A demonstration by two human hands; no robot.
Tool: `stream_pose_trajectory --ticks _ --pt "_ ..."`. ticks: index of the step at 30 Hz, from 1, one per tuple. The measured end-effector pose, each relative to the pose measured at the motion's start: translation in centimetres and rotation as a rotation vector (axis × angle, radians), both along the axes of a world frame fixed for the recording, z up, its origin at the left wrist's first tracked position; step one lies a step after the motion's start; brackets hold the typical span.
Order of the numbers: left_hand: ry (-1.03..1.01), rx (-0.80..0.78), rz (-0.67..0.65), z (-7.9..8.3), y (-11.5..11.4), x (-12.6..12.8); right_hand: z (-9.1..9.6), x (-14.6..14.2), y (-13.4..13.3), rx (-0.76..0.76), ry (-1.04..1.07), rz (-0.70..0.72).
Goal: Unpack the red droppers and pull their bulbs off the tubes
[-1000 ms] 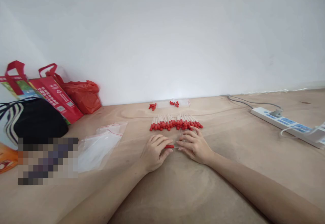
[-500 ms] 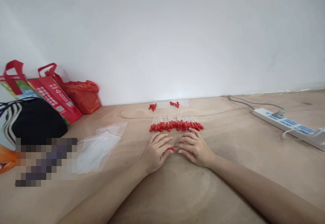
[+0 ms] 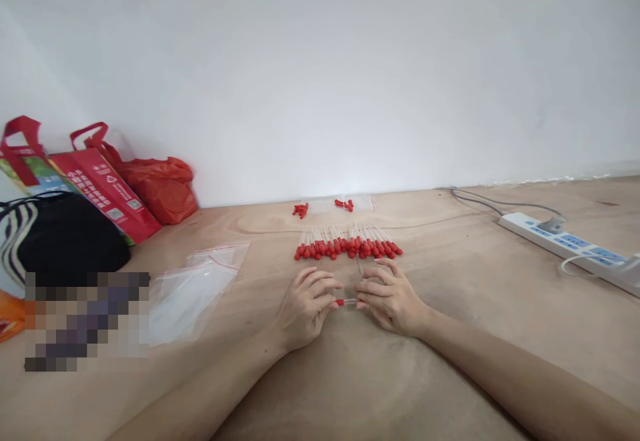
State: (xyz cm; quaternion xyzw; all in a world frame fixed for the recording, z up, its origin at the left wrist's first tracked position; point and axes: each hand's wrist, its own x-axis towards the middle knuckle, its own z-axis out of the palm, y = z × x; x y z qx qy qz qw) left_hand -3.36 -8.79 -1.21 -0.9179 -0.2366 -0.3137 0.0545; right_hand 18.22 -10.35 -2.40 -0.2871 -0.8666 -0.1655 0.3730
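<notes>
Between my hands lies a small dropper, its clear glass tube point(image 3: 349, 301) meeting a red rubber bulb point(image 3: 340, 302). My left hand point(image 3: 310, 306) pinches the bulb end with thumb and forefinger. The tube's other end is gripped by the fingertips of my right hand point(image 3: 391, 299), which hide part of it. Just beyond my fingers, several finished-looking droppers point(image 3: 345, 246) lie in a row, red bulbs toward me and clear tubes pointing away. Another clear tube point(image 3: 359, 265) shows between that row and my right fingertips.
Loose red bulbs point(image 3: 301, 210) and a clear bag point(image 3: 320, 205) lie near the wall. Zip bags point(image 3: 195, 294) are on the left, with a black drawstring bag point(image 3: 75, 241) and red shopping bags point(image 3: 100, 187) behind. A power strip point(image 3: 565, 244) with cables lies at right.
Both hands have come slightly toward me with the dropper. More of the red bulb and tube shows between them, and the tube beyond my right fingertips is more visible.
</notes>
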Motion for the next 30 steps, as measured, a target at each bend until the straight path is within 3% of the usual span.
stream_pose_trajectory --ticks 11,17,21,26,30 --pt "-0.049 0.068 0.014 0.2 -0.2 -0.7 0.2 0.3 0.0 -0.032 0.01 0.045" --pt "-0.223 -0.056 0.327 0.7 1.5 -3.1 -0.7 2.6 1.1 -0.138 0.119 -0.182" --pt "-0.247 -0.202 0.39 0.4 2.0 -3.2 -1.2 2.5 1.6 -0.237 0.131 -0.293" --pt "-0.348 -0.278 0.555 -0.5 2.7 -3.5 -1.1 2.8 1.6 -0.257 0.072 -0.375" --pt "-0.337 -0.343 0.566 -0.9 3.2 -3.8 -1.2 3.0 1.7 -0.268 0.039 -0.402"
